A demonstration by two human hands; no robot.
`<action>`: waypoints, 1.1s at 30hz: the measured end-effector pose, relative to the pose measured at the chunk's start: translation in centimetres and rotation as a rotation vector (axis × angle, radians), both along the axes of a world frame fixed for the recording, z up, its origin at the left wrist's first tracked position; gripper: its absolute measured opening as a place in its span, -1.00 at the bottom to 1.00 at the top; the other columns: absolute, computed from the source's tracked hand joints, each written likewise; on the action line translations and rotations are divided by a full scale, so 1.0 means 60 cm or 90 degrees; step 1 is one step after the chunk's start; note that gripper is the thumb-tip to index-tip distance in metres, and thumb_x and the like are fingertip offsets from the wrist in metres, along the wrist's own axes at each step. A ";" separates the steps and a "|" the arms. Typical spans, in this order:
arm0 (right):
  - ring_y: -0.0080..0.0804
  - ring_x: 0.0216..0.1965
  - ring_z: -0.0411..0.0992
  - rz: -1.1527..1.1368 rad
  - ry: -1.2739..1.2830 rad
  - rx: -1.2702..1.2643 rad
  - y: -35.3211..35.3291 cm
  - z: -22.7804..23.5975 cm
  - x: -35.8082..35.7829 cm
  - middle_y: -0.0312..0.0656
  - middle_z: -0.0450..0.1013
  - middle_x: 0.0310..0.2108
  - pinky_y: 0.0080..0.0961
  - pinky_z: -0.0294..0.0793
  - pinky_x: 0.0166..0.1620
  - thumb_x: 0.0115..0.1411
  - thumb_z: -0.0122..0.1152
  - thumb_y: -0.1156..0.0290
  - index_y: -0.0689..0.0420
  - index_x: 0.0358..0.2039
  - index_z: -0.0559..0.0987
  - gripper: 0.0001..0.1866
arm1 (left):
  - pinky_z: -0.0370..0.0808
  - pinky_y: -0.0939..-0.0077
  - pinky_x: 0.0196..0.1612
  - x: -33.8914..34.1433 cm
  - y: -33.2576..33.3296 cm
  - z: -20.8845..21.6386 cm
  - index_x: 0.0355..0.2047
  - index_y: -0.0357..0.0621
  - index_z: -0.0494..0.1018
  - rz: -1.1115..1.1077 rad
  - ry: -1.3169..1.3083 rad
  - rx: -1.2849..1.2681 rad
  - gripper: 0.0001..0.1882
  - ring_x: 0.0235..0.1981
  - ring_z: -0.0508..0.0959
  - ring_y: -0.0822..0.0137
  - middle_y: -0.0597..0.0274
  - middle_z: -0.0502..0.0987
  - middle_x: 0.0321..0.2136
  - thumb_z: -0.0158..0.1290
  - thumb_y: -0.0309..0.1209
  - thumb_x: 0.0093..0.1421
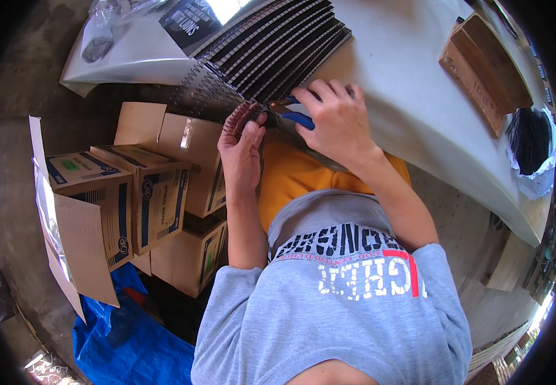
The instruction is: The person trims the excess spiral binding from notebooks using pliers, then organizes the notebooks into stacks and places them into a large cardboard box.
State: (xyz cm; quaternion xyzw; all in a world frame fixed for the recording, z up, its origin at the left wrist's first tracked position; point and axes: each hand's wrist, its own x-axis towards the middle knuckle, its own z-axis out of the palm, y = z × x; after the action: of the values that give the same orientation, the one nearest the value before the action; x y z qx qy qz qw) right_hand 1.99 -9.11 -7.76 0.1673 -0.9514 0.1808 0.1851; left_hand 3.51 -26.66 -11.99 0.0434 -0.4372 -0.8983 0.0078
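A row of spiral-bound notebooks (271, 48) with dark spines lies fanned along the table's near edge. Loose ends of dark spiral coils (194, 90) stick out past their left side. With fingers pinched, my left hand (242, 144) grips a coil end just below the notebooks' near corner. In my right hand (339, 119) is a pair of pliers with blue handles (300, 119). The jaws of the pliers meet the coil by my left fingertips; the exact contact is too small to make out.
The white-topped table (406, 96) carries a wooden box-like holder (483, 70), a bag of black coils (529, 141) and a dark printed cover (189, 24). Cardboard cartons (156, 192) are stacked at my left, beside an open flap (85, 250) and a blue tarp (130, 330).
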 end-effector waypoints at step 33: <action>-0.35 -0.18 0.39 -0.002 -0.026 -0.003 -0.015 0.014 -0.008 -0.31 0.42 -0.30 -0.25 0.27 -0.08 -0.17 0.32 0.26 -0.03 -0.22 0.52 -0.59 | 0.46 0.68 -0.39 -0.005 -0.006 0.027 -0.13 -0.34 0.45 0.124 -0.016 -0.311 -0.69 -0.48 0.46 0.56 0.28 0.50 -0.44 0.09 -0.40 0.16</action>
State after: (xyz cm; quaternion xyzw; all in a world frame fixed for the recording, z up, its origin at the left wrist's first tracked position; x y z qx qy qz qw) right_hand 1.54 -10.04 -6.92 0.1617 -0.9548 0.1859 0.1662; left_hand 3.21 -27.04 -10.36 0.0934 -0.6348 -0.7606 0.0986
